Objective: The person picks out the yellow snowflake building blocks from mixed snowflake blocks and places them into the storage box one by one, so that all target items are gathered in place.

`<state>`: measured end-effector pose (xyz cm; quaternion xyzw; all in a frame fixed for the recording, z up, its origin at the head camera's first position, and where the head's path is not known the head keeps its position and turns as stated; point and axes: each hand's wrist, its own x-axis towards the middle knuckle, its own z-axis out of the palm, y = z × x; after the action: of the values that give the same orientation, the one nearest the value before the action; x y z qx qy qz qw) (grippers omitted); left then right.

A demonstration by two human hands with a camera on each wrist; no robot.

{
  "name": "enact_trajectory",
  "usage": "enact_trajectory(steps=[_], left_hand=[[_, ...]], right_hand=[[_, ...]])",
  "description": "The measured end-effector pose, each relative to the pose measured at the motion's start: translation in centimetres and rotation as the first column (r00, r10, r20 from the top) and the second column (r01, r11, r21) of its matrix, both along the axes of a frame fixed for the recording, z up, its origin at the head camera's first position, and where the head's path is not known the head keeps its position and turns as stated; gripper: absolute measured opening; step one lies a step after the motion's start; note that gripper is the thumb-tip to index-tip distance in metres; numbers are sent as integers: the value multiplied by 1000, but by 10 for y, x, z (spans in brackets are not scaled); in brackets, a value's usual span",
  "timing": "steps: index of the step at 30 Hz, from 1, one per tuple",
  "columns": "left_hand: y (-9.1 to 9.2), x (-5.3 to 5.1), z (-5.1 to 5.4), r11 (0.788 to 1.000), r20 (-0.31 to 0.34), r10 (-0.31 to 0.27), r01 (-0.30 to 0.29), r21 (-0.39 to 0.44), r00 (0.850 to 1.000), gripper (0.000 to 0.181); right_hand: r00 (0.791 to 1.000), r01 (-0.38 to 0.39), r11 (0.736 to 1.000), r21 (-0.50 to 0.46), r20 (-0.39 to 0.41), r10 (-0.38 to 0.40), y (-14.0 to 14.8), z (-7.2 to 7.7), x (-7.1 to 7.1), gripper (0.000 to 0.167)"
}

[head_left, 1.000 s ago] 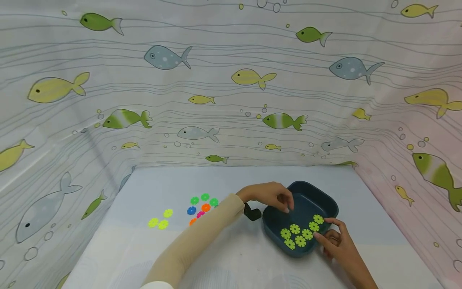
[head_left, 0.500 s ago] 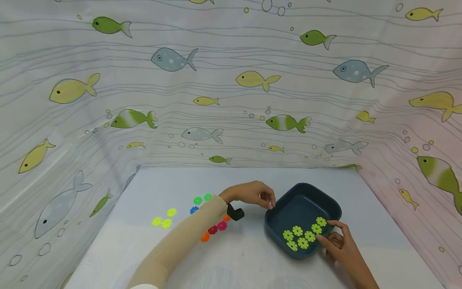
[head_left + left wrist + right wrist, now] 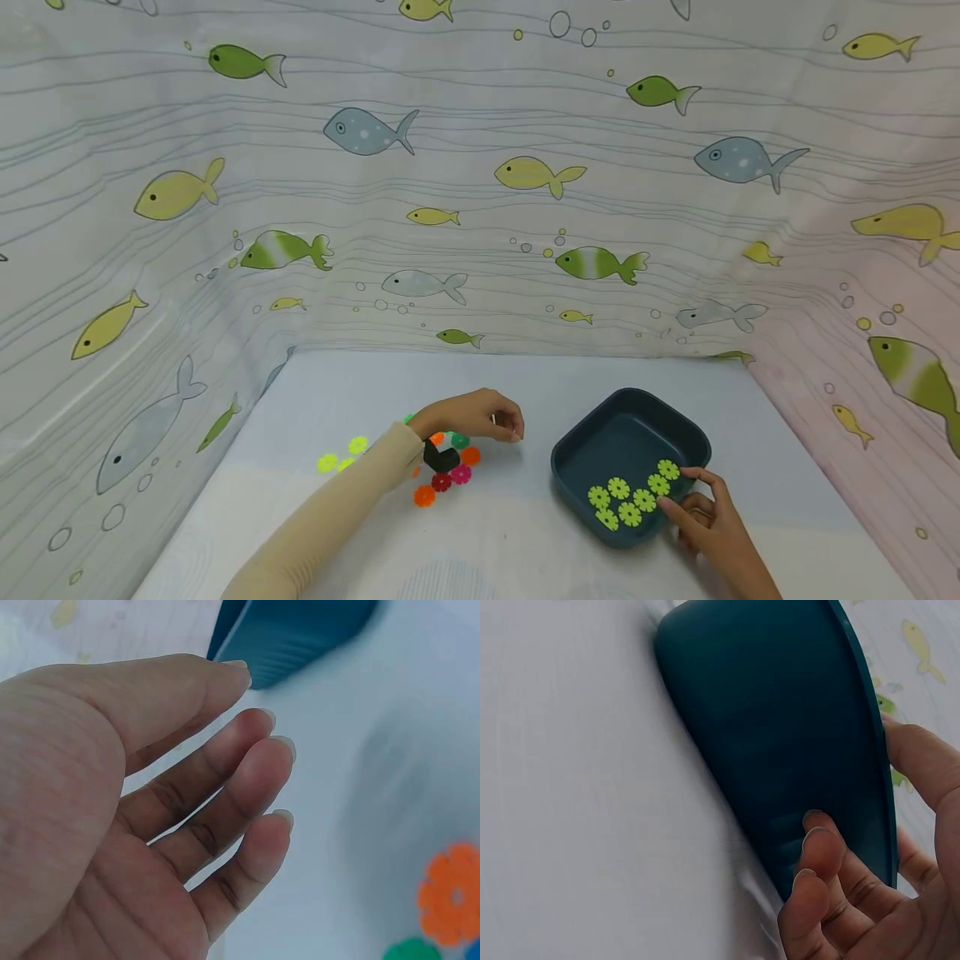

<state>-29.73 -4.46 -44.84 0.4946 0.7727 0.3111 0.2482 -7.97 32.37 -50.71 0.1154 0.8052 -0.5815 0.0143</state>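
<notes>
While its near right rim is gripped by the right hand (image 3: 705, 512), with the thumb at the edge and fingers curled against the outer wall, the dark teal tray (image 3: 618, 446) is seen between the two hands, just to the left of the gripping one. It is smooth, squarish and deep-walled, with rounded corners. Seven yellow-green notched discs (image 3: 644, 500), flower-like in outline, are gathered inside, in the part closest to the right hand.

The left hand (image 3: 476, 414) is held free to the left of the tray, its fingers loosely bent and parted from the thumb. Orange discs (image 3: 424, 496), a dark red disc (image 3: 442, 482), a pink disc (image 3: 462, 474) and a green disc (image 3: 460, 439) are spread near its wrist, where a black strap-like piece (image 3: 441, 457) is worn; loose yellow-green discs (image 3: 327, 462) are scattered farther left, partly hidden by the beige sleeve (image 3: 322, 521).

The bench (image 3: 517, 558) is white and faintly patterned. Beyond both hands, pale walls (image 3: 480, 117) are covered with wavy lines, bubbles and green, yellow and grey-blue fish (image 3: 367, 132).
</notes>
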Motion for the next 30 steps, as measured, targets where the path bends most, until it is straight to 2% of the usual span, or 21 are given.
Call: enact_trajectory(steps=[8, 16, 20, 22, 26, 30], left_hand=[[-43, 9, -12, 994, 14, 110, -110, -11, 994, 20], [-88, 16, -24, 975, 77, 222, -223, 10, 972, 20], [-110, 18, -29, 956, 146, 288, -293, 17, 947, 20], [-120, 18, -32, 942, 179, 326, -334, 16, 928, 20], [-140, 17, -34, 915, 191, 395, -403, 5, 899, 19], [-159, 17, -34, 897, 195, 436, -443, -7, 879, 17]], right_hand=[[1000, -4, 1000, -11, 8, 4, -1, 0, 0, 75], [1000, 7, 1000, -11, 3, -7, -3, 0, 3, 73], [1000, 7, 1000, -17, 5, -7, -4, 0, 2, 73], [1000, 9, 1000, -24, 10, -9, -3, -1, 2, 73], [1000, 8, 1000, -25, 8, -8, -2, -2, 2, 72], [1000, -2, 1000, -13, -16, 2, 0, -3, 1, 71]])
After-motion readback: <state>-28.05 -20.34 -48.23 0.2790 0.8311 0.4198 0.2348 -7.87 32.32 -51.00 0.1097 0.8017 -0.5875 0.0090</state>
